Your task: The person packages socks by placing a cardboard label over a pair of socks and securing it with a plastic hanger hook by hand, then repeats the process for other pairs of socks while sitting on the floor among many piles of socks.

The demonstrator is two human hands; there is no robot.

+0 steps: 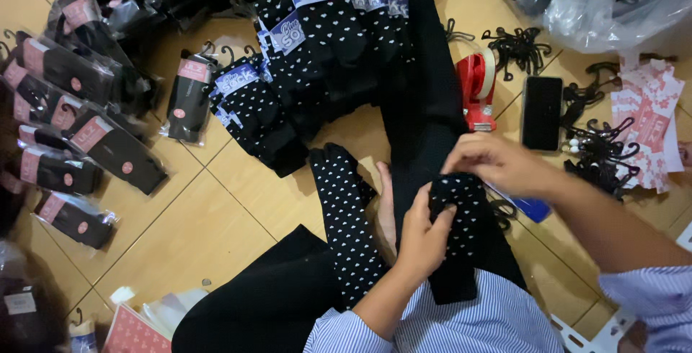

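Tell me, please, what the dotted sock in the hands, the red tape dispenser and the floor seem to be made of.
Dotted sock, held by left hand and right hand: soft knitted fabric, matte; it folds limply. Red tape dispenser: probably hard plastic, glossy, with light reflections. Floor: likely glazed tile in a wood-like tan, with straight grout lines and a slight sheen.

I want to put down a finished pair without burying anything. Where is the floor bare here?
The widest bare floor lies between the bagged socks on the left and the loose dotted sock. A smaller bare strip lies above the tape dispenser. It is crowded around the phone, black hangers and paper cards on the right.
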